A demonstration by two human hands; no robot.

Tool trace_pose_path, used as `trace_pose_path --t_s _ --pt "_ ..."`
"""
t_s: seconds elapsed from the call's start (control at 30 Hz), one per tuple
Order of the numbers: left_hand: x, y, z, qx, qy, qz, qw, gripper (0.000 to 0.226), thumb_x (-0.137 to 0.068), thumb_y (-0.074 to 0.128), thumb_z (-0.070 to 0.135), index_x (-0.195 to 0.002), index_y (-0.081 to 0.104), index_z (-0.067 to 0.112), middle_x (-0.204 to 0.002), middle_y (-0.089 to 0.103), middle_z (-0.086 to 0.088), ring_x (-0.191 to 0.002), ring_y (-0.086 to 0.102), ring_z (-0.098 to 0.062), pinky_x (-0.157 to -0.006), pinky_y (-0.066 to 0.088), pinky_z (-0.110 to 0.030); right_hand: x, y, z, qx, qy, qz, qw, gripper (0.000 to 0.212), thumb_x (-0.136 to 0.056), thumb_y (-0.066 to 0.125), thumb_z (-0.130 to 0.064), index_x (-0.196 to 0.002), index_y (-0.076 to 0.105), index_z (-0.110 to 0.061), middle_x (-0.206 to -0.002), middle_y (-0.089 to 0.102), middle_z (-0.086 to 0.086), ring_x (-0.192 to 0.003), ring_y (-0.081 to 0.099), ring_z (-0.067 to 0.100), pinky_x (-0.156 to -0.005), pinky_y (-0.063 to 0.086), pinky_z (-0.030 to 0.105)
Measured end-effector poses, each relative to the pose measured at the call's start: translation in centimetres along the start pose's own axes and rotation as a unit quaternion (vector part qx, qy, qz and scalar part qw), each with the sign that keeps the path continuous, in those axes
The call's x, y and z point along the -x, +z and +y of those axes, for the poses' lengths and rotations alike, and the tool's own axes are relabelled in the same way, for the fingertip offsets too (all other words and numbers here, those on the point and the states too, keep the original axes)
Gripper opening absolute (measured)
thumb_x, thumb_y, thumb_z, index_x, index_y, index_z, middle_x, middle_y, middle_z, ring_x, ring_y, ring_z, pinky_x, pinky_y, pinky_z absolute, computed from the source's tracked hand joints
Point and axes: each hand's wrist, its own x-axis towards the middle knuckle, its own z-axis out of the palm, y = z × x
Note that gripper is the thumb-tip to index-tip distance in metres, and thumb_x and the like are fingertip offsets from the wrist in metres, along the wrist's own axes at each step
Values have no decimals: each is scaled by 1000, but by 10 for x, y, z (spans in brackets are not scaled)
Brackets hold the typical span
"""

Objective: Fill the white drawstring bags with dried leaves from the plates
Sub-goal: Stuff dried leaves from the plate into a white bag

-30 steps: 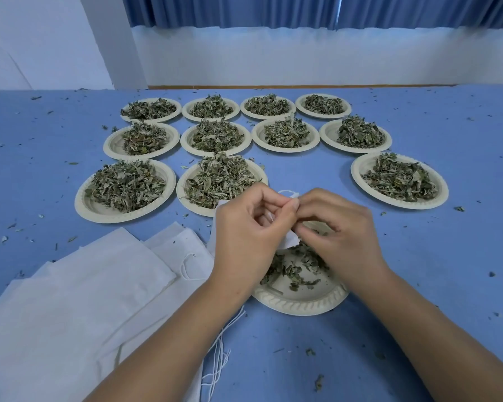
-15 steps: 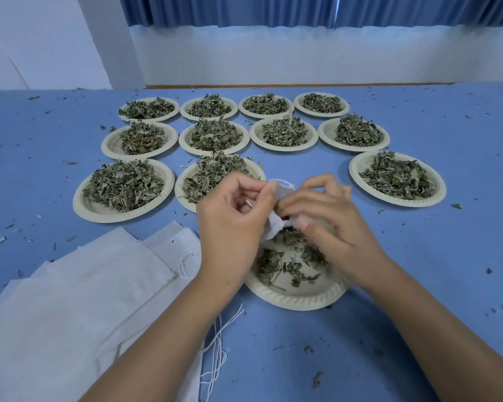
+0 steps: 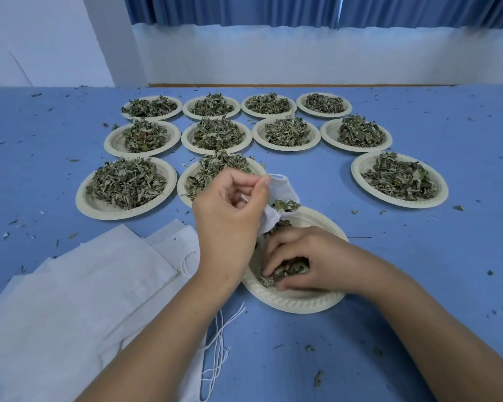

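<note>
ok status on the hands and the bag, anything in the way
Left hand pinches the white bag above the near plate. Right hand grips dried leaves on it. Nothing blocking.

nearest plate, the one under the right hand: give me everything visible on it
The plate is round and cream, looks like moulded paper pulp, with a rope-pattern embossed rim. It sits flat on the blue table, nearest the person and apart from the other plates. It is mostly bare: the right hand curls round a small clump of dried leaves in its well. The white bag, pinched by the left hand, hangs over its far-left edge; contact unclear.
</note>
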Motion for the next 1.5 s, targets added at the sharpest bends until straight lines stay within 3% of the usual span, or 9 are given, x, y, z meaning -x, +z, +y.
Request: trace_pose_path --t_s 0.23,0.43,0.6,0.7,0.87,1.03,1.2,1.4,1.5 --pt "1 0 0 -3 -3 -3 1000 15 -87 71 11 -74 65 12 -60 60 5 -50 48 -10 -49 42 -25 -2 6 -3 6 -35 41 999 9 -78 72 4 -82 77 -3 -87 72 4 -74 63 14 -70 50 25" --pt "0 0 -1 -10 -4 -5 1000 16 -87 72 11 -73 65 16 -59 60 9 -49 48 -6 -49 41 -19 3 -3 -2 -81 -48 131 987 14 -75 74 8 -74 74 -6 -81 72 0 -72 64 10 -69 52 23" --pt "-1 0 -4 -34 -15 -26 999 15 -87 71 10 -74 66 16 -61 63 8 -50 51 -6 -51 44 -21 11 -15 -4 -293 -60 261 918 21 -70 75 6 -78 64 -10 -81 71 2 -80 68 23 -76 56 30" --pt "1 1 -6 -50 -15 -55 997 13 -86 71 11 -74 68 15 -60 63 6 -50 52 -5 -50 44 -19 9 -12 -5 -347 -92 352 864 26 -69 75 7 -79 59 -11 -82 69 5 -79 67 18 -74 54 23" --pt "4 4 -6 -40 -10 -83 996 12 -85 73 16 -74 68 14 -58 62 7 -47 50 -8 -48 41 -19 4 -4 -2 -161 -79 447 876 21 -72 78 2 -81 62 -8 -86 57 6 -79 59 15 -74 51 23" --pt "7 3 -6 -31 5 -116 993 17 -86 72 14 -73 66 21 -59 62 6 -45 49 -28 -45 41 -33 -3 2 2 83 -99 372 919 8 -79 70 8 -82 70 0 -84 68 5 -82 63 20 -75 50 26" --pt "4 2 -5 -19 -11 -74 997 14 -87 71 13 -74 67 16 -60 64 9 -49 51 -6 -49 43 -20 7 -8 1 86 -104 409 903 26 -95 48 -13 -93 73 -6 -102 69 -2 -100 54 21 -90 39 30" --pt "7 4 -2 4 -19 -94 995 16 -86 72 10 -72 65 14 -60 62 -4 -49 43 -29 -45 42 -45 3 0 1 118 -52 231 964 51 -99 24 -31 -90 71 -15 -105 68 -10 -134 36 8 -108 16 43" --pt "5 3 -3 -10 -7 -73 997 13 -86 71 12 -74 67 12 -59 62 1 -47 48 -23 -46 43 -37 6 -6 3 63 -71 350 932 49 -98 26 -26 -92 73 -14 -103 71 -10 -127 47 17 -106 19 45"
